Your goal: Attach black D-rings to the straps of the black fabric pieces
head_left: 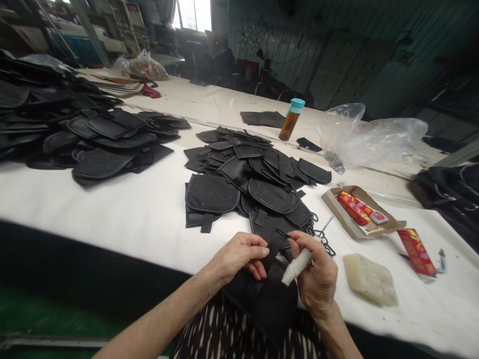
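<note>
My left hand is closed on the edge of a black fabric piece, which hangs over my lap at the table's front edge. My right hand is beside it, closed round a tool with a white wrapped handle. Between the right thumb and forefinger is a small dark metal item; its exact shape is unclear. Just beyond my hands lies a pile of black flap pouches with short straps. A black chain lies to the right of the pile.
A larger pile of black pieces covers the left of the white table. At the right are a cardboard box with red packets, a red packet and a yellowish block. Further back stand a bottle and clear plastic bags.
</note>
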Tool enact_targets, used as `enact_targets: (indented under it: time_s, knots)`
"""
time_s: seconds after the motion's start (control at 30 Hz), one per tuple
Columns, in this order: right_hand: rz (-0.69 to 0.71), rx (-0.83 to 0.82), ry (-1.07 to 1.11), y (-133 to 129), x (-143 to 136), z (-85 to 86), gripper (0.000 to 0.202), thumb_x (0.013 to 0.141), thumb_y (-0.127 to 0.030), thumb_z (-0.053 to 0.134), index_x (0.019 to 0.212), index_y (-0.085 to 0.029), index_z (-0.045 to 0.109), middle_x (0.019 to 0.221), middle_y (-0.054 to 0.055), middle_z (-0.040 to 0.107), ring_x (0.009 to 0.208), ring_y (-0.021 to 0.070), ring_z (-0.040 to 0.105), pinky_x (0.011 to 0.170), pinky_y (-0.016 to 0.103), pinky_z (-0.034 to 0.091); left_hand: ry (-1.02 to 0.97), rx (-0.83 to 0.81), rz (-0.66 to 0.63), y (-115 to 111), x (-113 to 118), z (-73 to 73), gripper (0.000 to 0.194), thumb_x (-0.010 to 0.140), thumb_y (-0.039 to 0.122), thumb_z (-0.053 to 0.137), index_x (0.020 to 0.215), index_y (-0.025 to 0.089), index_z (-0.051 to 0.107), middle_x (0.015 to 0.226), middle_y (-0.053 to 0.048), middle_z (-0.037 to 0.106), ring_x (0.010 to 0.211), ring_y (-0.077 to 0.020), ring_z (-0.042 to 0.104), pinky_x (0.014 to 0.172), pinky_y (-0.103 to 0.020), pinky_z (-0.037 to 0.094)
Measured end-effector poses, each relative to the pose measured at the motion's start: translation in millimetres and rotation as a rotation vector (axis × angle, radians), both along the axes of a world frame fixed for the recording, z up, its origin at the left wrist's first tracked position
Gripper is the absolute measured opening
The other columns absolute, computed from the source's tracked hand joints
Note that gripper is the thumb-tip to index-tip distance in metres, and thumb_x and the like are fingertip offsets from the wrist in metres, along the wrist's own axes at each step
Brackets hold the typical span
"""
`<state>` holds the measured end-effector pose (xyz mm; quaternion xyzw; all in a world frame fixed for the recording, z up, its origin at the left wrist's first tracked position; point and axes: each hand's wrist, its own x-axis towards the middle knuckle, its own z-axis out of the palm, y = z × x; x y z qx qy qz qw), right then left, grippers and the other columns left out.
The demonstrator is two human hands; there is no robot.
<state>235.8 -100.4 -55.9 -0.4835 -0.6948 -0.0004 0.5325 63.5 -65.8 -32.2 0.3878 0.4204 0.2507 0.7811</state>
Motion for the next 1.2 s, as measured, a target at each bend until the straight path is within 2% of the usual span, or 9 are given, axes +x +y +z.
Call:
enact_targets:
  time_s: [0.4,0.53,0.73,0.93,1.07,1.2]
  knots:
    - [0.029,0.088,-0.160,0.1,1.4,6.4,0.024,0.082,0.000,0.053,0.096,-0.019,0.057,0.084,0.007,0.066,0.084,0.0210,0.064,0.069,0.036,0.052,0.004,0.016,-0.027,-0.4,-0.6,-0.1,0.023,0.061,0.031,0.065,0.072,0.015,0.053,0.042,0.002,0.056,0.041,-0.0136,0.058,0.043,-0.020,0.044]
    - [0.045,0.108,-0.190,-2.1,-0.4,10.5,0.024,0.080,0.001,0.053,0.096,-0.016,0.057,0.088,0.011,0.066,0.084,0.0220,0.064,0.068,0.036,0.052,0.013,0.027,-0.022,-1.3,0.0,-0.2,0.021,0.061,0.030,0.064,0.071,0.015,0.054,0.042,0.001,0.056,0.041,-0.0136,0.058,0.042,-0.020,0.043]
    - [0.078,0.174,-0.363,-6.9,-0.1,20.8,0.021,0.080,0.003,0.049,0.091,-0.013,0.057,0.087,0.017,0.065,0.082,0.0253,0.063,0.068,0.040,0.051,0.031,0.045,-0.005,-2.8,1.6,1.4,0.019,0.062,0.030,0.062,0.071,0.015,0.054,0.042,0.002,0.056,0.041,-0.0135,0.058,0.043,-0.021,0.043]
    - [0.191,0.218,-0.557,-4.3,2.1,33.6,0.018,0.083,0.001,0.044,0.089,-0.012,0.055,0.088,0.019,0.064,0.082,0.0252,0.060,0.070,0.041,0.049,0.076,0.109,0.035,-3.1,2.1,-0.3,0.012,0.066,0.025,0.058,0.072,0.014,0.057,0.040,0.003,0.055,0.039,-0.0117,0.055,0.043,-0.020,0.043]
    - [0.211,0.215,-0.590,-4.5,3.8,32.1,0.020,0.083,0.002,0.042,0.090,-0.011,0.055,0.089,0.019,0.064,0.082,0.0240,0.060,0.072,0.041,0.050,0.090,0.141,0.058,-4.2,0.6,-0.2,0.012,0.069,0.024,0.056,0.075,0.014,0.058,0.042,0.002,0.057,0.040,-0.0114,0.055,0.044,-0.019,0.043]
    - [0.202,0.200,-0.535,-7.8,3.9,24.5,0.017,0.084,0.001,0.044,0.090,-0.011,0.055,0.093,0.020,0.063,0.087,0.0253,0.060,0.074,0.044,0.049,0.087,0.147,0.053,-5.2,-0.6,-1.5,0.012,0.069,0.024,0.057,0.075,0.014,0.058,0.041,0.002,0.058,0.040,-0.0121,0.056,0.044,-0.020,0.042]
